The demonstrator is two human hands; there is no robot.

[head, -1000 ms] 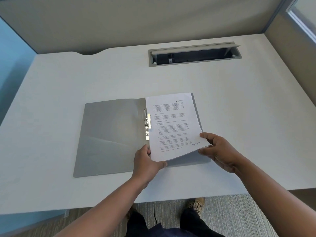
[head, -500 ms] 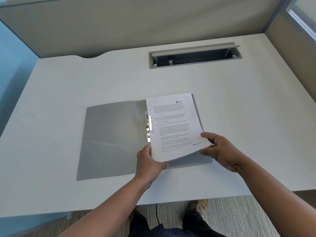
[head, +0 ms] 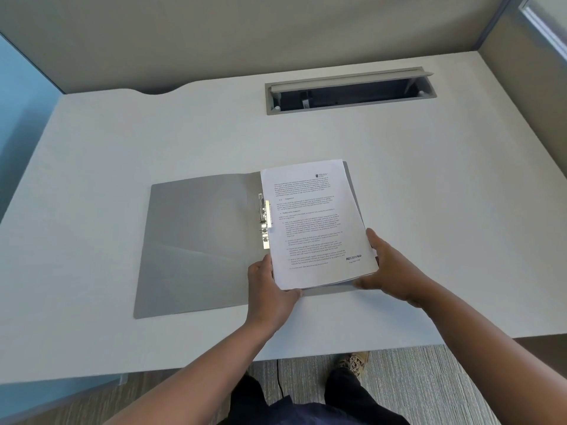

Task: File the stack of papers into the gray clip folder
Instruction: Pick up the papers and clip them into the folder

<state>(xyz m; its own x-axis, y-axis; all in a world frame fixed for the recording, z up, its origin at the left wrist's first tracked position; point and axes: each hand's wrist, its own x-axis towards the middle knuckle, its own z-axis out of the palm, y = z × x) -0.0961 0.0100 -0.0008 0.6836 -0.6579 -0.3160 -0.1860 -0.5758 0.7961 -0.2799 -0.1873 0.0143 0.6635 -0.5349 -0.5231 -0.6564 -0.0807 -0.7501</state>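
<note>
The gray clip folder lies open on the white desk, its left flap bare. A metal clip runs along the spine. The stack of printed papers rests over the folder's right half, its near end lifted a little, its left edge beside the clip. My left hand grips the stack's near left corner. My right hand holds the near right corner, thumb on the right edge and fingers underneath. Most of the folder's right flap is hidden under the papers.
The white desk extends around the folder. An open cable slot with a raised lid sits at the back. Partition walls close the back and right. Below the front edge are carpet and my shoes.
The stack has settled slightly lower and squarer over the folder's right half, next to the clip. Both hands keep their hold on the near corners.
</note>
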